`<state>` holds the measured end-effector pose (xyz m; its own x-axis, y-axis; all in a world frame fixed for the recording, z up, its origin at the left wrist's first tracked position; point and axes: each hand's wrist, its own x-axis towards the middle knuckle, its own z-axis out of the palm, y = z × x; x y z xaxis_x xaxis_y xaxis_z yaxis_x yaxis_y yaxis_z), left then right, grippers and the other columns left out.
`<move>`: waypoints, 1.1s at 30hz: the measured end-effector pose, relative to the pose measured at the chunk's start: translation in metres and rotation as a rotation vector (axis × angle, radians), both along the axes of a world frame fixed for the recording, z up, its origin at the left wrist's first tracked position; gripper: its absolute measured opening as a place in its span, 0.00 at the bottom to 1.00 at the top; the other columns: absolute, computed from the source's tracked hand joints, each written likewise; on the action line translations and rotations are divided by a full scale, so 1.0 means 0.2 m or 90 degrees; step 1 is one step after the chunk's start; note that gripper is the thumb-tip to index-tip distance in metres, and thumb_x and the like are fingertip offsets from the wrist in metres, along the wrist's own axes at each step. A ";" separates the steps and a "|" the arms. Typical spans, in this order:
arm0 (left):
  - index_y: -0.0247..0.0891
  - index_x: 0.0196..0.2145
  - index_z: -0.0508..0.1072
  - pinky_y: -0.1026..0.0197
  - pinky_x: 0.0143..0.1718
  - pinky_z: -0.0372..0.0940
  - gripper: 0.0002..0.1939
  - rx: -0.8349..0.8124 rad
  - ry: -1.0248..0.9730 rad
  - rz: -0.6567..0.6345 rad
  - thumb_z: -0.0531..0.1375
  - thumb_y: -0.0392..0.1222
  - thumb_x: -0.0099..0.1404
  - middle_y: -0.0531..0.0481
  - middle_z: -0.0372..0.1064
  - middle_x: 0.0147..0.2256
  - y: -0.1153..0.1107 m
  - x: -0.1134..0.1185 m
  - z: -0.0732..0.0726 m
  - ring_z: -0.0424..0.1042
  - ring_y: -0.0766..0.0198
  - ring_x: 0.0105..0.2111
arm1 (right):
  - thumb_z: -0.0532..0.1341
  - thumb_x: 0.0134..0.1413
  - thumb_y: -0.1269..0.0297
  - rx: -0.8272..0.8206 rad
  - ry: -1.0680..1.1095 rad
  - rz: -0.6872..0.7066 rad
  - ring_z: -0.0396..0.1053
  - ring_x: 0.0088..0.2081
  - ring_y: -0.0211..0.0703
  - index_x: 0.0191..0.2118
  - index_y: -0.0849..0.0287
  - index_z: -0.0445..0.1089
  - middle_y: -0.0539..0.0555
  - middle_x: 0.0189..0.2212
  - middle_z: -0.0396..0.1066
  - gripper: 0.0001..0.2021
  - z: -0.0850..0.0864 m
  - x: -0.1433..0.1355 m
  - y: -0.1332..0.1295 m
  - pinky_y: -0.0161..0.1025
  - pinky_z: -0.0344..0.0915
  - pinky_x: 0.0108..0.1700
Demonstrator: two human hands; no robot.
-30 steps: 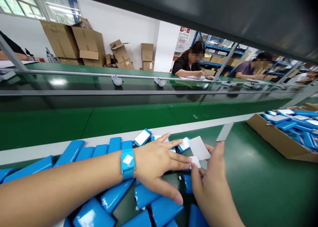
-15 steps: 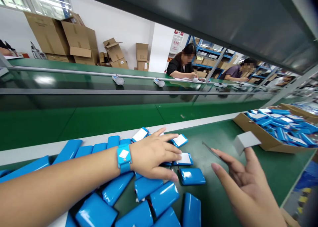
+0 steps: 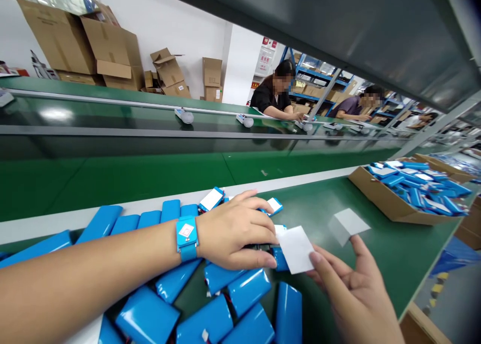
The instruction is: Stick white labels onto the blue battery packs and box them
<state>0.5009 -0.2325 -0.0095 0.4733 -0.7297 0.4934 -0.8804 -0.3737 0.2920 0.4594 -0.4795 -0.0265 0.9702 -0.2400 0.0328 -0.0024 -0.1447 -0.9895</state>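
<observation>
My left hand (image 3: 238, 231), with a blue wrist strap (image 3: 187, 233), lies palm down, fingers stretched over blue battery packs, some with white patches on top. Between thumb and fingers, my right hand (image 3: 341, 279) pinches a flat white square sticker (image 3: 296, 249), held over a blue battery pack (image 3: 278, 259) beside the left fingertips. A second, bent white sticker (image 3: 349, 223) clings to another fingertip of this hand. Several more packs, such as one battery pack (image 3: 288, 311), lie below the hands, and others reach left under my forearm.
A cardboard box (image 3: 394, 203) full of blue packs stands at the right of the green bench. Beyond the bench runs a green conveyor (image 3: 158, 168). Two people (image 3: 274, 98) sit across from me. A grey shelf (image 3: 319, 28) hangs overhead; cartons (image 3: 112, 48) are stacked at the back left.
My right hand has moved left toward my left hand, turning the pinched sticker from edge-on to face-on. My left hand stays over the packs, its fingers slightly more bent.
</observation>
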 end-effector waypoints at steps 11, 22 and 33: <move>0.37 0.64 0.65 0.35 0.69 0.18 0.34 0.104 0.112 -0.052 0.57 0.61 0.70 0.51 0.62 0.64 -0.09 -0.05 -0.05 0.39 0.41 0.71 | 0.72 0.48 0.46 -0.071 -0.006 0.040 0.78 0.42 0.53 0.72 0.50 0.33 0.56 0.44 0.79 0.57 -0.11 0.00 0.02 0.43 0.77 0.40; 0.37 0.66 0.63 0.27 0.67 0.26 0.37 0.111 0.160 -0.045 0.60 0.62 0.67 0.46 0.61 0.65 -0.11 -0.06 -0.06 0.38 0.35 0.70 | 0.67 0.48 0.40 -0.504 -0.149 -0.085 0.73 0.46 0.68 0.73 0.51 0.35 0.58 0.47 0.77 0.55 0.04 0.08 -0.08 0.58 0.71 0.41; 0.38 0.46 0.80 0.53 0.51 0.62 0.13 -0.050 0.114 -0.141 0.58 0.42 0.69 0.46 0.75 0.36 -0.12 -0.07 0.02 0.69 0.56 0.41 | 0.58 0.67 0.53 -0.053 0.040 0.285 0.71 0.28 0.43 0.70 0.40 0.26 0.48 0.30 0.73 0.41 -0.06 -0.17 -0.11 0.37 0.68 0.30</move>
<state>0.4868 -0.2571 -0.0056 0.3920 -0.7879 0.4749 -0.8696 -0.1489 0.4707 0.4254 -0.5017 -0.0386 0.9786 0.2041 -0.0276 0.0193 -0.2248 -0.9742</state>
